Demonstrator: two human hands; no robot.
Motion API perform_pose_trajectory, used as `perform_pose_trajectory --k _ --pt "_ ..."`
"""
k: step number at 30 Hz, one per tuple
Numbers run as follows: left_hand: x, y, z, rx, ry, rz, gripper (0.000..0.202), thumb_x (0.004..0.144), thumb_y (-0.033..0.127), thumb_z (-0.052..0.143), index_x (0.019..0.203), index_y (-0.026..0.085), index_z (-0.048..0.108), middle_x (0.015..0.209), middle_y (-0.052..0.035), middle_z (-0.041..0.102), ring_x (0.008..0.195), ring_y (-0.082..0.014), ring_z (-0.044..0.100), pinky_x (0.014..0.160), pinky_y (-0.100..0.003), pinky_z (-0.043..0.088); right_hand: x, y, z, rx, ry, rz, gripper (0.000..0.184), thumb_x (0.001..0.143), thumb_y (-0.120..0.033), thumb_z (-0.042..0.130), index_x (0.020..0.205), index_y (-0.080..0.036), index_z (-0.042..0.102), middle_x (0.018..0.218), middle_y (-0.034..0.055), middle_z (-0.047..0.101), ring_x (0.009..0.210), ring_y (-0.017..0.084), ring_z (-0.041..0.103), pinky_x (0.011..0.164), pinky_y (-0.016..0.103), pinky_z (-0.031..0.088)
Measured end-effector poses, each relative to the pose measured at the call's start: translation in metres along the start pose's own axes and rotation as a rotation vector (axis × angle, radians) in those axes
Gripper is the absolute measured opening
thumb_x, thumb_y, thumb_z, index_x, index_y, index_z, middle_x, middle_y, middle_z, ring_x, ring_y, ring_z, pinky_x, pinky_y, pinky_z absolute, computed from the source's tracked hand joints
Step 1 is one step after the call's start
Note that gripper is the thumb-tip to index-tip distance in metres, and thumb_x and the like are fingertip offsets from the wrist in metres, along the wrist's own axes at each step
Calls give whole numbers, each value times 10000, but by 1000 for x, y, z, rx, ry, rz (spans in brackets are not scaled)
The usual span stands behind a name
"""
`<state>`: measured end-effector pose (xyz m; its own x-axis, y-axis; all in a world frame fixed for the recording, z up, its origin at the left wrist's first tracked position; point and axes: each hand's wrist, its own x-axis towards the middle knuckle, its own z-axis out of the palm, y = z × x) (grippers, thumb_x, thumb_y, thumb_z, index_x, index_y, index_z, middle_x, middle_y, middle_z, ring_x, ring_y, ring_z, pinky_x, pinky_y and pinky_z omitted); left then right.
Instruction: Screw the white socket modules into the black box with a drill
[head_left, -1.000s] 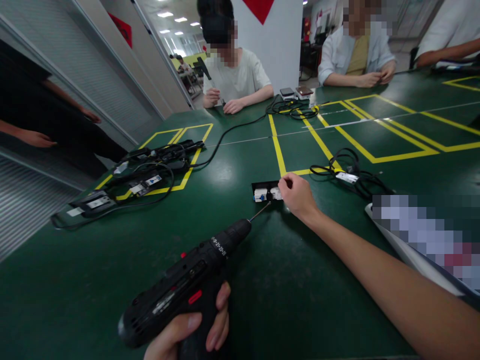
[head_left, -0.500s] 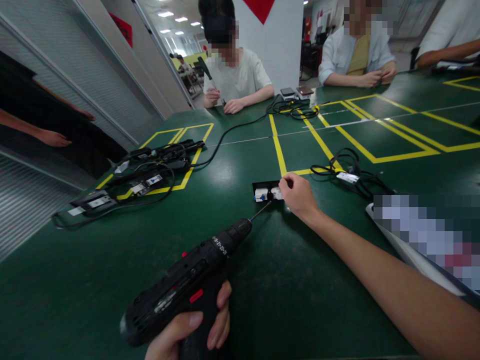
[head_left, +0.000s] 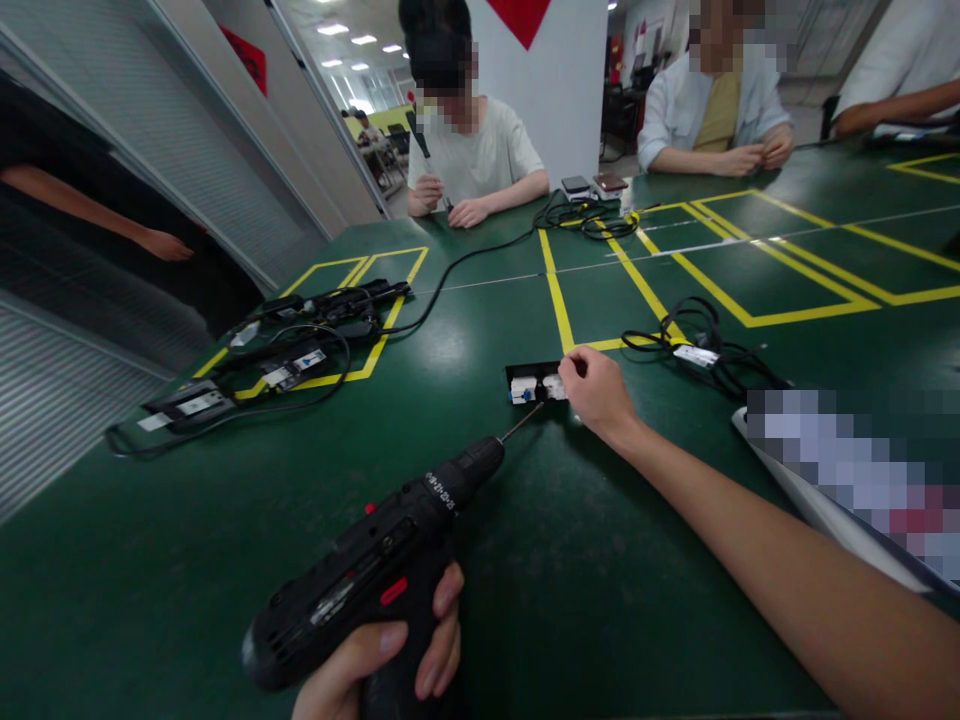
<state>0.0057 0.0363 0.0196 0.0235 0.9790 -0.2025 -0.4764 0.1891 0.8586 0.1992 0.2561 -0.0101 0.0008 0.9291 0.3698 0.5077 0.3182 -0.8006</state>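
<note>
My left hand (head_left: 390, 645) is wrapped round the handle of a black cordless drill (head_left: 375, 560) with red details, at the lower middle. Its long thin bit (head_left: 523, 424) points up and to the right. The bit's tip meets or almost meets the near edge of a small black holder (head_left: 534, 370) with white blocks; I cannot tell whether they touch. One white block (head_left: 523, 390) has a blue part. At the right end of this holder, my right hand (head_left: 598, 392) is closed on it, its fingertips partly hidden.
Black cables with adapters (head_left: 300, 365) lie at the left of the green table (head_left: 225, 560). Another cable bundle (head_left: 701, 345) and a pale-edged flat thing (head_left: 825, 520) are at right. A person with a hammer (head_left: 420, 140) sits opposite; others are around.
A bystander's arm at the left has shifted up and to the right. Opposite, the person's hammer has tilted slightly. My hands and the drill stay almost still.
</note>
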Motion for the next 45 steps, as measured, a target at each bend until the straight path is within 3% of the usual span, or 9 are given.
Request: perform_pose_trajectory --k 19,24,45 --pt "-2 1 -1 -7 -5 -2 291 761 239 436 1004 133 556 765 -63 506 420 -101 395 409 -296 340 1 1 0 5 3 -5 227 818 -280 420 723 -159 588 707 45 602 654 148 525 617 268 367" --pt "-1 0 -2 -6 -9 -35 230 740 259 458 889 134 582 711 -48 492 414 -91 383 405 -287 347 1 1 0 16 0 0 223 818 -278 422 728 -158 587 716 44 602 667 147 528 623 267 370" --pt "-1 2 1 19 29 21 323 719 250 478 1016 142 544 758 -73 525 391 -106 408 383 -298 342 0 2 1 1 -3 -19 215 813 -282 421 699 -166 561 704 36 582 655 143 511 608 263 357"
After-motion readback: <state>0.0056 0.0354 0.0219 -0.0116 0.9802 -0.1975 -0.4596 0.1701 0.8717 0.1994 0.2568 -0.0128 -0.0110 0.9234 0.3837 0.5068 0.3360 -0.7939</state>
